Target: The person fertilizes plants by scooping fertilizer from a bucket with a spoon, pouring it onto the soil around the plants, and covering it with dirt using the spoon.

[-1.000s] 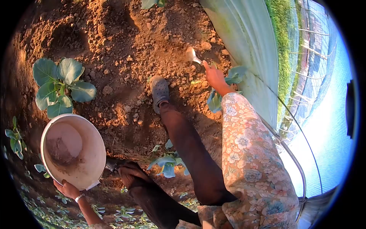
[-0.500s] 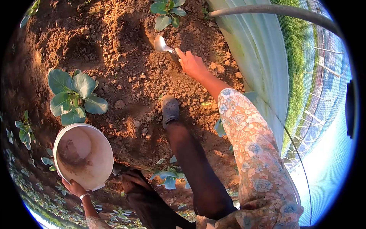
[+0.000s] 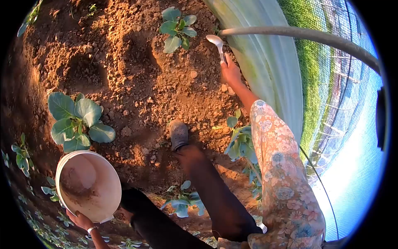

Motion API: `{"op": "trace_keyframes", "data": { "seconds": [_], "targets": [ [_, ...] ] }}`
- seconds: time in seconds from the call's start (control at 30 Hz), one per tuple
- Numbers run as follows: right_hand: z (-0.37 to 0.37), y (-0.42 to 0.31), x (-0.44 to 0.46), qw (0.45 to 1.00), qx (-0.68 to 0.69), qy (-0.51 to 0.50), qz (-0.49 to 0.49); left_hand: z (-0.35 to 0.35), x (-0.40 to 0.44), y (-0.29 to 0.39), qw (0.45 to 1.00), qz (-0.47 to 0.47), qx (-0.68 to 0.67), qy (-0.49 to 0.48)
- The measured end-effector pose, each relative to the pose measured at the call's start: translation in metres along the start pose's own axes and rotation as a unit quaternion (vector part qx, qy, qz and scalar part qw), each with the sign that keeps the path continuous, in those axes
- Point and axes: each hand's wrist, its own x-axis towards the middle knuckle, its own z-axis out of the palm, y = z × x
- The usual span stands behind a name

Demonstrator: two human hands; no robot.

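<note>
My right hand (image 3: pixel 231 71) is closed around the handle of a metal spoon (image 3: pixel 215 40), whose bowl points up and left over the soil beside the plastic sheet. In my left hand (image 3: pixel 81 220) is the rim of a white bucket (image 3: pixel 111 179), tilted so that its inside shows. Brown residue lies at the bucket's bottom. A small leafy plant (image 3: pixel 178 30) grows to the left of the spoon. Just above the bucket stands a larger plant (image 3: pixel 78 120) with broad grey-green leaves.
Pale plastic sheeting (image 3: pixel 265 62) edges the soil bed (image 3: pixel 174 95) on the right. A curved pipe (image 3: pixel 306 32) crosses it, with netting (image 3: pixel 348 83) beyond. My clog (image 3: pixel 178 135) stands on the soil. More plants (image 3: pixel 242 143) grow near my sleeve and legs.
My right hand has carried the spoon up and to the right, from bare soil to beside the sheet's edge. The view has shifted slightly; my left hand still holds the bucket.
</note>
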Motion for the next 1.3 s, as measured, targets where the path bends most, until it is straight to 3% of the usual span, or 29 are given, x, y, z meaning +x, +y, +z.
{"op": "trace_keyframes", "data": {
  "seconds": [0.03, 0.1, 0.13, 0.27, 0.37, 0.43, 0.53, 0.63, 0.7, 0.77, 0.8, 0.9, 1.0, 1.13, 1.23, 1.27, 1.3],
  "targets": [
    [0.022, 0.012, 0.025, 0.995, -0.022, 0.078, -0.063, -0.002, -0.003, 0.007, 1.000, -0.010, -0.009, -0.005],
    [0.016, -0.029, 0.053, 0.979, 0.175, -0.013, 0.102, 0.002, 0.001, -0.008, 1.000, -0.003, -0.003, 0.003],
    [0.014, -0.043, 0.062, 0.943, 0.270, -0.054, 0.185, -0.002, -0.004, 0.009, 1.000, -0.026, -0.010, 0.006],
    [0.032, -0.015, 0.055, 0.921, 0.283, -0.111, 0.245, 0.002, -0.006, 0.010, 1.000, -0.019, -0.012, 0.007],
    [0.021, 0.050, 0.046, 0.981, 0.079, -0.111, 0.136, 0.007, -0.004, 0.010, 0.999, 0.017, 0.019, 0.021],
    [-0.006, 0.073, 0.031, 0.989, -0.018, -0.135, 0.049, 0.008, -0.004, 0.017, 0.999, 0.031, 0.027, 0.035],
    [-0.031, 0.079, -0.001, 0.994, -0.036, -0.097, -0.041, 0.009, -0.007, 0.033, 0.999, 0.027, 0.018, 0.027],
    [-0.023, 0.067, 0.010, 0.999, 0.027, -0.038, 0.020, 0.003, -0.011, 0.043, 1.000, -0.005, 0.022, 0.015],
    [-0.004, 0.066, 0.032, 0.984, 0.086, -0.060, 0.143, 0.004, -0.014, 0.046, 1.000, -0.022, 0.006, 0.014],
    [-0.013, 0.036, 0.026, 0.927, 0.172, -0.115, 0.312, 0.000, -0.015, 0.046, 0.999, -0.035, -0.003, 0.004],
    [-0.002, 0.054, 0.018, 0.948, 0.166, -0.095, 0.253, 0.002, -0.014, 0.040, 1.000, -0.024, 0.007, 0.009],
    [-0.023, 0.091, -0.018, 0.963, 0.033, -0.199, 0.181, 0.003, -0.010, 0.030, 1.000, 0.010, 0.016, -0.008],
    [-0.052, 0.095, -0.041, 0.953, 0.039, -0.233, 0.191, 0.004, -0.007, 0.032, 0.998, -0.004, 0.068, -0.004],
    [-0.057, 0.061, -0.015, 0.909, 0.209, -0.151, 0.327, 0.000, -0.008, 0.036, 0.999, -0.010, 0.050, -0.015],
    [-0.045, 0.085, -0.002, 0.951, 0.106, -0.160, 0.244, -0.004, -0.013, 0.053, 0.998, -0.034, 0.037, -0.040],
    [-0.030, 0.126, -0.009, 0.986, 0.007, -0.135, 0.096, -0.004, -0.010, 0.048, 0.997, -0.035, 0.043, -0.048],
    [-0.025, 0.166, -0.026, 0.991, -0.014, -0.129, 0.041, -0.003, -0.009, 0.046, 0.997, -0.039, 0.042, -0.054]
  ]
}}
